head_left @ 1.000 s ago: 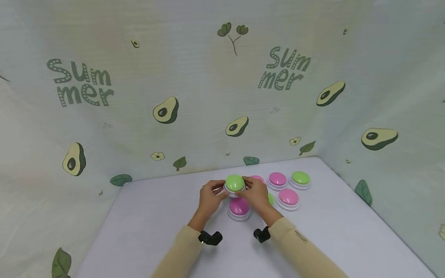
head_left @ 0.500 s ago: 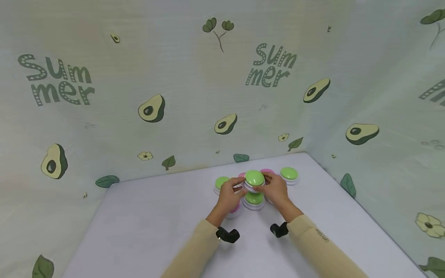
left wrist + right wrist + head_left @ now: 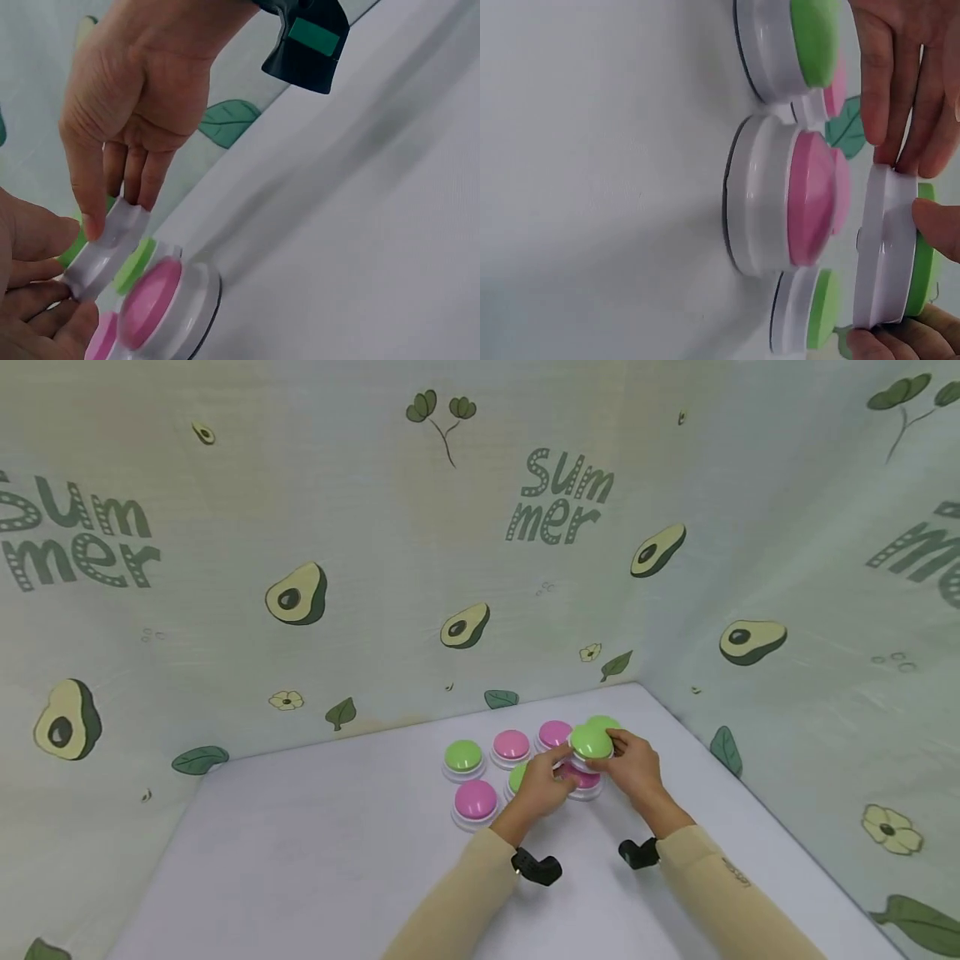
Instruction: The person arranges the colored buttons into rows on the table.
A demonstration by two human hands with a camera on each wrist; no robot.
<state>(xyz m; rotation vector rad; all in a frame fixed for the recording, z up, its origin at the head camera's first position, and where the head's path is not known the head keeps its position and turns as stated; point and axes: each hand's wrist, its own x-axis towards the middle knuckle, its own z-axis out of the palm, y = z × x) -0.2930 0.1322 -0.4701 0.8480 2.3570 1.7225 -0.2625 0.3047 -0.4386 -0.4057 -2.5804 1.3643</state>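
Note:
Both hands hold one push button with a green dome and white base [image 3: 591, 742] between them, raised above the other buttons. My left hand [image 3: 543, 785] grips its left side, and my right hand [image 3: 632, 766] pinches the right side by the rim. In the right wrist view, the raised button [image 3: 889, 244] is tipped on edge to the camera, its underside turned towards the table buttons. Just below it stands a pink button [image 3: 583, 778], partly covered by the hands. A green button [image 3: 603, 722] shows behind the held one.
On the white table [image 3: 315, 843], a green button [image 3: 462, 756], a pink button [image 3: 512, 744] and another pink button [image 3: 555, 732] stand at the back. A pink button [image 3: 476, 799] and a half-hidden green one [image 3: 516, 778] are in front. A printed cloth [image 3: 360, 527] hangs behind.
Both hands have carried the green button rightward, from the left end of the group to above the right front pink one. The head view has turned to the right.

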